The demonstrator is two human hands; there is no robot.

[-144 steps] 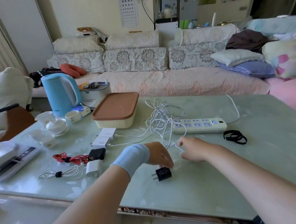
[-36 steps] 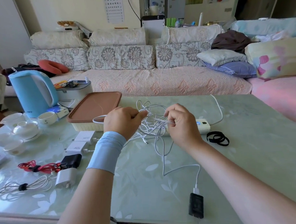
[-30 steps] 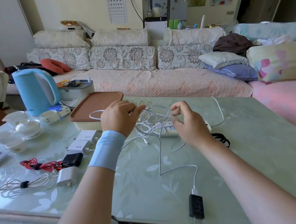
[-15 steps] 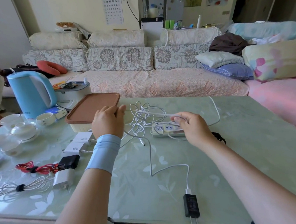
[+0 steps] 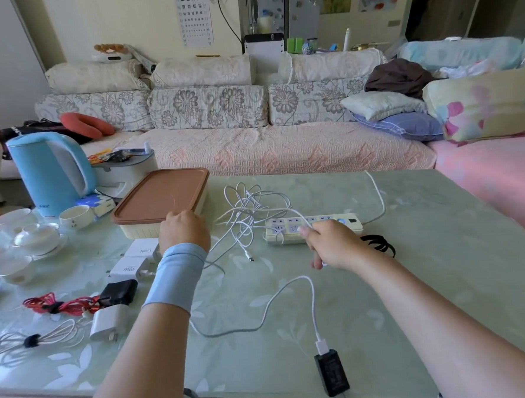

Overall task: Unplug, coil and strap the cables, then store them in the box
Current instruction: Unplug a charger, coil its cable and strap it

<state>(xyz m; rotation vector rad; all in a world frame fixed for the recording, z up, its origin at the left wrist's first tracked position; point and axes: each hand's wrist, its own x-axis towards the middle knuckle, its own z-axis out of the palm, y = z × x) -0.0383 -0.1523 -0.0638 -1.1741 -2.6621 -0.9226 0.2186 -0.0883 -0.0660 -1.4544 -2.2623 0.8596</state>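
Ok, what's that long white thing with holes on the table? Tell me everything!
It's a power strip, a long cream plastic bar lying flat on the green table. Two rows of sockets run along its top, with a blue button near its right end, where its white cord leaves and curves toward the far edge. Tangled white cables drape over its left part. The right hand hides some of its front, pinching one cable.

Pale green leaf-patterned glass table (image 5: 443, 264); white tangled cables (image 5: 247, 212), 12 o'clock; brown-lidded cream plastic box (image 5: 162, 194), 11 o'clock; sky-blue plastic kettle (image 5: 49, 173), 10 o'clock; red bundled cable (image 5: 66, 304), 9 o'clock.
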